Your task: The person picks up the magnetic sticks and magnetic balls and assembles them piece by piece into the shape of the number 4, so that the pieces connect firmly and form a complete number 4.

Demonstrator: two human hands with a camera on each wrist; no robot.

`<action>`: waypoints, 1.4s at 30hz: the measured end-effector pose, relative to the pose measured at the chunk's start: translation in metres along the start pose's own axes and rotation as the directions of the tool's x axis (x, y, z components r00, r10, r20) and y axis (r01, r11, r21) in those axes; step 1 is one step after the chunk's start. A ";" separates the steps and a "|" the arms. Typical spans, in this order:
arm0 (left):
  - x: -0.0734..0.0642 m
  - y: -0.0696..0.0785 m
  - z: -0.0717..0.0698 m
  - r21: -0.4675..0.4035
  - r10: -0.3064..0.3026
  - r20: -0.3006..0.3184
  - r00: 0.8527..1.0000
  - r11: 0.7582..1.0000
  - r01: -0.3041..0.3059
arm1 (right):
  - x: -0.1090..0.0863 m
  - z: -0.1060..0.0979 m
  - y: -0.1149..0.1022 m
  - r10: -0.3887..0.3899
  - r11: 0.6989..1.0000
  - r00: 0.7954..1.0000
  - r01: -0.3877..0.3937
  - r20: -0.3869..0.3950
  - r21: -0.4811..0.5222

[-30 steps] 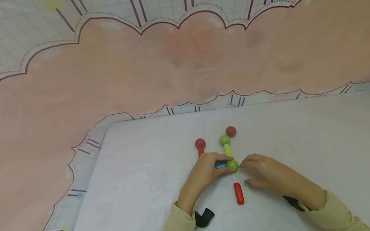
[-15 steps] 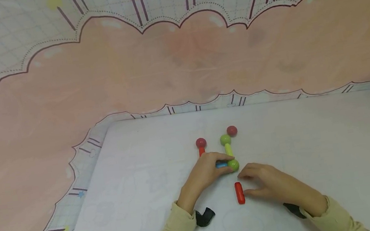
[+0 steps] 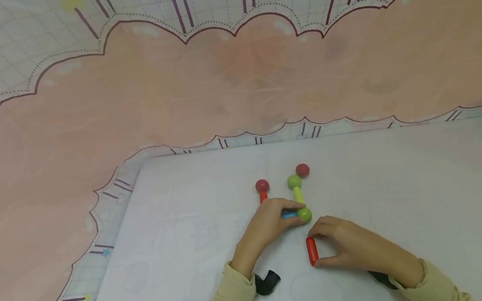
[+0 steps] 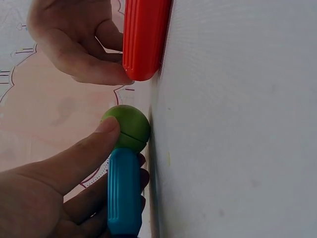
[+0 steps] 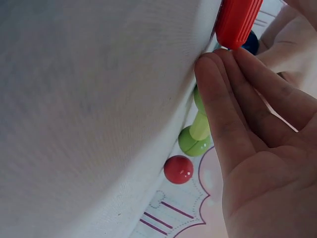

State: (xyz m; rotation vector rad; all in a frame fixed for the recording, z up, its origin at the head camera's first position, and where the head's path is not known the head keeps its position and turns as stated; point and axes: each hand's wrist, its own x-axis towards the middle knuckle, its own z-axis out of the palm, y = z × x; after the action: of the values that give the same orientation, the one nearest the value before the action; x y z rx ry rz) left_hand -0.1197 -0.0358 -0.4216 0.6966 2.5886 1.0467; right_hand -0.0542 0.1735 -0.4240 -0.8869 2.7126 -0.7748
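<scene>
My left hand [image 3: 267,220] pinches a green ball [image 3: 305,214] between thumb and fingers, at the junction of a blue rod [image 3: 288,215] and a yellow-green rod [image 3: 298,194]. In the left wrist view the thumb presses on that green ball [image 4: 128,130], and the ridged blue rod [image 4: 125,193] runs along the fingers. Nearer the body, my right hand [image 3: 347,243] spans a loose red rod [image 3: 312,251], thumb at its near end and fingertips at its far end. The right wrist view shows fingertips right at the end of the red rod [image 5: 237,25].
A second green ball [image 3: 294,181] tops the yellow-green rod, with a red ball [image 3: 302,170] close beside it. Another red ball [image 3: 262,185] sits on a red rod [image 3: 263,197] partly hidden by the left hand. All lie on a white table [image 3: 182,258].
My right hand has come down from beside the green ball to the loose red rod and closed its thumb and fingers on the ends. The left hand keeps its hold.
</scene>
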 end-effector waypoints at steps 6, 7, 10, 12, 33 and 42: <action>0.000 -0.002 0.002 -0.006 0.002 -0.007 1.000 1.000 -0.002 | 0.000 0.001 -0.002 0.005 1.000 1.000 -0.005 -0.002 -0.022; 0.000 -0.002 0.002 -0.007 0.000 -0.006 1.000 1.000 0.000 | 0.000 0.001 -0.002 0.005 1.000 1.000 -0.005 -0.002 -0.026; 0.001 -0.003 0.003 -0.003 0.000 -0.006 1.000 1.000 0.000 | 0.000 0.001 -0.001 0.000 0.999 1.000 -0.001 -0.008 -0.033; 0.001 -0.003 0.003 -0.001 0.000 -0.005 1.000 1.000 0.000 | 0.000 0.001 -0.001 -0.002 0.999 1.000 0.001 -0.012 -0.036; -0.001 -0.003 0.002 -0.010 0.010 -0.004 1.000 1.000 -0.010 | 0.002 0.002 0.002 -0.080 0.990 0.988 0.063 -0.132 -0.130; -0.001 -0.002 0.001 -0.010 0.007 0.001 1.000 1.000 -0.007 | 0.003 0.003 0.002 -0.080 0.987 0.985 0.057 -0.152 -0.149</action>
State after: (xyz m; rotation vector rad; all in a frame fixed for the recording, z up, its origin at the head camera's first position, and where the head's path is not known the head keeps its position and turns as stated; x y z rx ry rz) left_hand -0.1193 -0.0366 -0.4236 0.7042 2.5805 1.0602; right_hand -0.0573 0.1720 -0.4277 -0.9948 2.9211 -0.6966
